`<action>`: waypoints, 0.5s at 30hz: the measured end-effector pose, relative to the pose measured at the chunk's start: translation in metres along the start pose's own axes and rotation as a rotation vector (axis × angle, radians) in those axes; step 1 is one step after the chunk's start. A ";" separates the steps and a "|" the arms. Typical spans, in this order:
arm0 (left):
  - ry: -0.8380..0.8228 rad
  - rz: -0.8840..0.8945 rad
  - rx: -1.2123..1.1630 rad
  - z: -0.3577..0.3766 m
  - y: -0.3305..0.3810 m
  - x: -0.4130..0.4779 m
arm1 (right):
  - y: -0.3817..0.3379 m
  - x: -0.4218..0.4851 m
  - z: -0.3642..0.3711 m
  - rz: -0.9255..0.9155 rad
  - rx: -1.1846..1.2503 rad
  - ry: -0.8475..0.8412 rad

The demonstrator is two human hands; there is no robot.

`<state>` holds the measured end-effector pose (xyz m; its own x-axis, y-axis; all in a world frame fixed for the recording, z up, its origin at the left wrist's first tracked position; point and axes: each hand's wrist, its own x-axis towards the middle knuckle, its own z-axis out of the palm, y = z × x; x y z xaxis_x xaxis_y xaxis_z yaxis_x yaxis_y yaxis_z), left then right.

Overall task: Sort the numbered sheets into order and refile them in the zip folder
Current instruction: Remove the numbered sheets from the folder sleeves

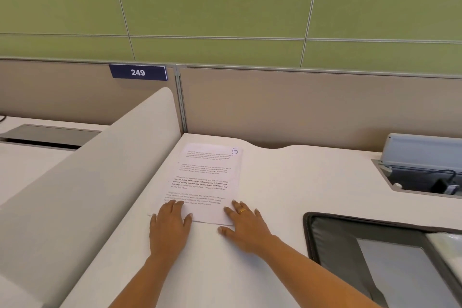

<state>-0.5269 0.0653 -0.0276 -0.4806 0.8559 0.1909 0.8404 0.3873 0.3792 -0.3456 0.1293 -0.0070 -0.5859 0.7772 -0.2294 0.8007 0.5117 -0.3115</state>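
A stack of white printed sheets (208,177) lies on the white desk (287,182) near the left divider, with a blue "5" on the top sheet's upper right corner. My left hand (170,225) rests flat on the stack's near left corner, fingers straight. My right hand (241,225), with a gold ring, lies flat on the near right corner, thumb on the desk. The black zip folder (322,237) lies open at the lower right, partly cut off by the frame edge, and shows a grey inner panel.
A white curved divider (100,170) borders the desk on the left. A beige partition (300,107) with a "249" label stands behind. At the far right, an open cable box (422,175) with a raised lid sits in the desk.
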 end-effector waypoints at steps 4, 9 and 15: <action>-0.034 -0.027 0.035 0.002 -0.012 0.000 | -0.016 0.025 -0.005 0.023 0.003 -0.025; -0.165 -0.057 0.150 -0.002 -0.018 0.014 | -0.025 0.050 -0.008 0.046 -0.037 -0.029; -0.207 -0.062 0.167 -0.001 -0.022 0.028 | -0.029 0.069 -0.009 0.062 -0.045 -0.007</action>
<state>-0.5588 0.0804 -0.0295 -0.4859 0.8737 -0.0235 0.8486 0.4781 0.2266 -0.4076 0.1712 -0.0058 -0.5356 0.8054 -0.2539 0.8403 0.4784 -0.2551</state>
